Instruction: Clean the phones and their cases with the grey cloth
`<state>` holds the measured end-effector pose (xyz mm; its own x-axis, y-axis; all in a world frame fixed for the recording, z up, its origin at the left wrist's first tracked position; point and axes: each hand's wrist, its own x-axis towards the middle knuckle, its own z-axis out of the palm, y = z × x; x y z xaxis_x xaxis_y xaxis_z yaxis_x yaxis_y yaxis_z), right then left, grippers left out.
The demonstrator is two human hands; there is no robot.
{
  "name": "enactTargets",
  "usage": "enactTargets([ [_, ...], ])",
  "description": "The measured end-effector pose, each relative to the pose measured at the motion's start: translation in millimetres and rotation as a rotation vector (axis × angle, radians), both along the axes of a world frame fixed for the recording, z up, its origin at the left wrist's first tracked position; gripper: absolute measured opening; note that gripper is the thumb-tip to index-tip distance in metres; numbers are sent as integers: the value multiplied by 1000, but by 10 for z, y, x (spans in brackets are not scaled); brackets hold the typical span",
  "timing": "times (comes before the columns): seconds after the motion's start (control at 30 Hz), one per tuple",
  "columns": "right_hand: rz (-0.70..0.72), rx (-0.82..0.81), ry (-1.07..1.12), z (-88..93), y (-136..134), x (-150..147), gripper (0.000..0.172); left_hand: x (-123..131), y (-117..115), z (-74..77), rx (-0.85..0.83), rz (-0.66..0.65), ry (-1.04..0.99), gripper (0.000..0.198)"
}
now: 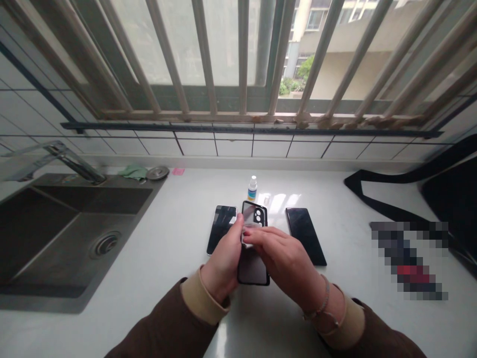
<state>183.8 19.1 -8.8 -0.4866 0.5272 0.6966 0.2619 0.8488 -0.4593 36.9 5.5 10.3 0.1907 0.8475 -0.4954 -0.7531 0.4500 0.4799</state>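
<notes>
Above the counter, my left hand (223,258) grips a phone case (253,273) along its left side, thumb on the near face. The case has a black rim, a see-through greyish back and a camera cutout at its top right. My right hand (286,253) presses a small white wipe (246,243) against the middle of the case, fingers bent over it. A phone with a dark screen (220,231) lies just left of the case. Another dark phone (306,236) lies to the right. Behind the case stands a small white bottle (252,189) with a blue and yellow label.
A small clear cap (266,200) stands by the bottle. On the left are a sink (156,194), a faucet (74,161), a green cloth (134,172), a metal drain cover (157,173) and a pink piece (178,171). A black strap (387,206) and bag lie right. Barred windows rise behind.
</notes>
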Motion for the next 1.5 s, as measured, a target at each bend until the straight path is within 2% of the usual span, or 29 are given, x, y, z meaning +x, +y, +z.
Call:
enactTargets([
  [0.1, 120, -56, 1, 6, -39, -17, 18, -67, 38, 36, -45, -7, 90, 62],
  [0.17, 195, -96, 5, 26, -66, -26, 16, -105, 58, 65, -69, 35, 182, 67],
  [0.33, 313, -262, -36, 116, -123, -3, 19, -165, 73, 118, -65, 79, 272, 68],
  [0.43, 315, -442, -43, 139, -124, 38, 17, -168, 67, 100, -48, 52, 263, 68],
  [0.5, 306, -622, -3, 120, -95, 66, 16, -160, 69, 72, -41, 28, 232, 69],
  [0.57, 261, -792, 102, 80, -36, 98, 23, -147, 79, 45, -24, 23, 175, 67],
  [0.63, 135, -873, 295, 39, 47, 139, 29, -134, 86, 32, 10, 34, 146, 61],
  [0.73, -185, -797, 553, 18, 171, 224, 33, -116, 64, 36, 48, -19, 193, 55],
  [0.8, -392, -656, 544, 35, 217, 278, 31, -97, 26, 36, 44, -109, 230, 58],
  [0.87, -501, -477, 416, 51, 222, 305, 26, -72, -13, 21, 37, -183, 247, 59],
  [0.93, -436, -310, 238, 45, 195, 292, 21, -46, -37, -1, 28, -226, 255, 58],
  [1.07, -62, -132, 4, -14, 95, 186, 29, -33, -7, -6, 17, -113, 207, 54],
  [1.17, 112, -110, -38, -22, -1, 108, 26, -77, 51, 37, 4, 15, 240, 62],
  [1.27, 244, -194, -68, 18, -89, 65, 24, -144, 90, 72, 8, 145, 334, 61],
  [1.33, 280, -288, -65, 48, -118, 55, 23, -178, 101, 75, 27, 183, 351, 59],
  [1.4, 244, -412, -26, 59, -109, 58, 20, -195, 106, 62, 43, 170, 327, 60],
  [1.5, 36, -602, 174, 36, -24, 92, 19, -189, 105, 36, 67, 113, 258, 59],
])
